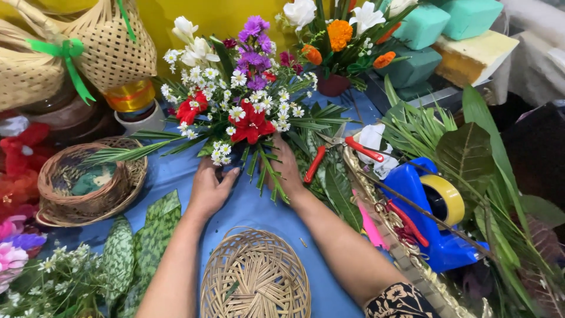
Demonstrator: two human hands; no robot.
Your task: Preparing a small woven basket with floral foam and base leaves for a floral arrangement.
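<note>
Flowers fill the middle of my view: the flower arrangement stands on the blue tabletop right ahead of me, packed with red blooms, white daisies, purple stems at the top and white lilies at its upper left, with long green fronds fanning out low on both sides. My left hand is at its base, fingers curled loosely around the lowest white daisies and greenery, so that grip is closed on the arrangement's lower edge. My right hand is pressed in on the other side of the base, fingers tucked among the hanging green leaves; how tightly that grip is closed I cannot tell, because the foliage hides the fingertips. Just right of my right hand lie red-handled shears on a bed of leaves, blades pointing toward the arrangement. Farther right sits a blue tape dispenser with a yellow roll on it, near broad green leaves. Close to me, between my forearms, a round woven tray lies flat on the tabletop. To my left rests a wicker basket, and speckled leaves lie beside my left forearm. Behind the arrangement stands a second bouquet with orange and white flowers, next to green foam blocks, and pale woven baskets tied with green ribbon sit at the top left.
</note>
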